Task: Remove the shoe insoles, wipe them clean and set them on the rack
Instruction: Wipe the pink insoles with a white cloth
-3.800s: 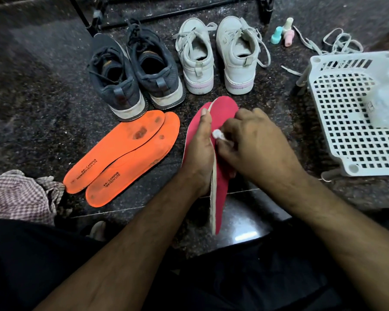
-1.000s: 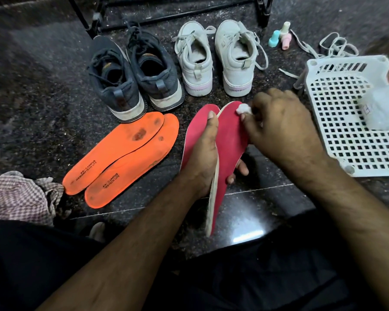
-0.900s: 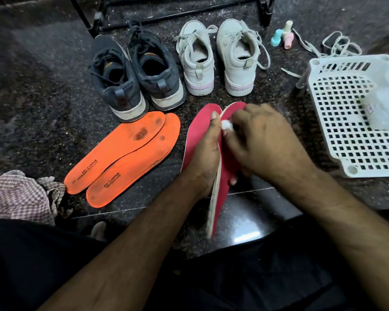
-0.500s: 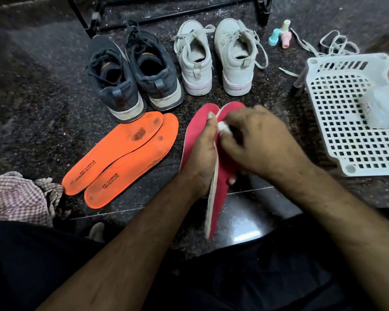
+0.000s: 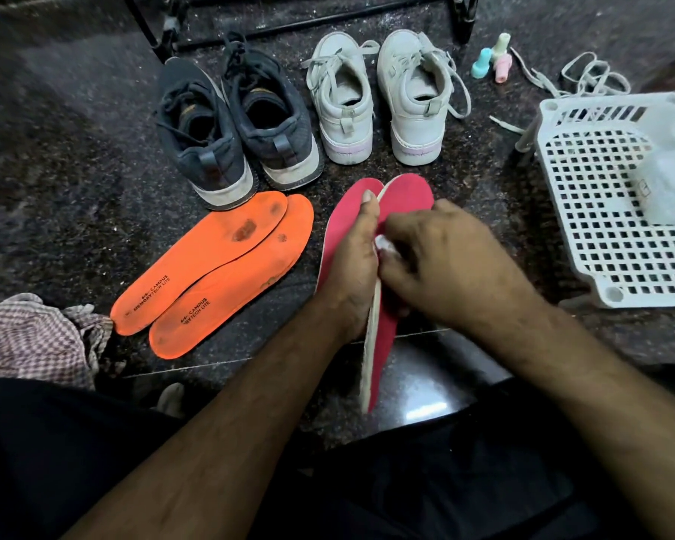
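- A pink insole (image 5: pixel 408 196) stands on edge above the dark speckled floor (image 5: pixel 75 169), toe end pointing away, its pale underside edge turned toward the left.
- The left hand (image 5: pixel 353 267) grips this insole around its middle, thumb lying up along the edge and fingers curled behind it.
- The right hand (image 5: pixel 441 259) pinches a small white wad (image 5: pixel 382 243) in curled fingers and presses it to the pink face of the insole.
- A second pink insole (image 5: pixel 340 224) lies flat just behind the left hand — partly hidden by it.
- Two orange insoles (image 5: pixel 219 267) lie side by side to the left, overlapping, both with dark stains near the toe.
- Beyond them stand a pair of dark sneakers (image 5: pixel 234 126) and a pair of white sneakers (image 5: pixel 378 99), heels toward the person.
- A white perforated rack (image 5: pixel 601 212) sits at the right, with a translucent packet (image 5: pixel 671 181) resting on it.
- Loose laces (image 5: pixel 585 76) and three small pastel bottles (image 5: pixel 491 58) lie behind the rack — a checked cloth (image 5: pixel 28 337) is bunched at the far left.
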The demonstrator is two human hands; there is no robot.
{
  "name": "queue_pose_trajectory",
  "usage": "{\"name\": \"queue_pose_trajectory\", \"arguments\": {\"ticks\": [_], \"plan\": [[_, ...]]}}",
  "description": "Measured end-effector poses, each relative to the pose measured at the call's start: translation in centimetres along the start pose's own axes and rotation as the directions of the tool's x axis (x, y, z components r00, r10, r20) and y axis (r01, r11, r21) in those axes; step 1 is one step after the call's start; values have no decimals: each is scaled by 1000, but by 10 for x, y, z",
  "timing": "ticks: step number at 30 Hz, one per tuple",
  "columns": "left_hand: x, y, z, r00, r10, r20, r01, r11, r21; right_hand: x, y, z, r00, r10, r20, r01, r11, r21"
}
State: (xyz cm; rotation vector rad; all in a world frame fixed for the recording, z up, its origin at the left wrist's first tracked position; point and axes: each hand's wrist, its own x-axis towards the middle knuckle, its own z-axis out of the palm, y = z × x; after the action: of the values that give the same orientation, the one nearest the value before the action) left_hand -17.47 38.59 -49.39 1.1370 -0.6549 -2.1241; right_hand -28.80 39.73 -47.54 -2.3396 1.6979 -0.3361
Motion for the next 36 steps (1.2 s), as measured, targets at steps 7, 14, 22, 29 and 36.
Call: {"name": "queue_pose_trajectory", "arguments": {"ticks": [7,14,22,29,36], "plan": [[-4,-1,3,997,21,69,-28,994,109,15,45,-20,969,167,-185,-188,977,-104],[0,-1,0,999,21,24,-21,1000,12,-3,4,-9,999,52,7,-52,997,-51],[-2,1,0,995,35,96,-36,999,11,15,48,-27,952,253,-175,-279,949,-147],[3,0,-3,997,32,76,-31,999,-21,-6,4,-15,998,62,-16,-64,982,-179],[3,-1,-3,991,-15,131,12,1000,21,1,24,-14,993,77,-86,-83,994,-70]]}}
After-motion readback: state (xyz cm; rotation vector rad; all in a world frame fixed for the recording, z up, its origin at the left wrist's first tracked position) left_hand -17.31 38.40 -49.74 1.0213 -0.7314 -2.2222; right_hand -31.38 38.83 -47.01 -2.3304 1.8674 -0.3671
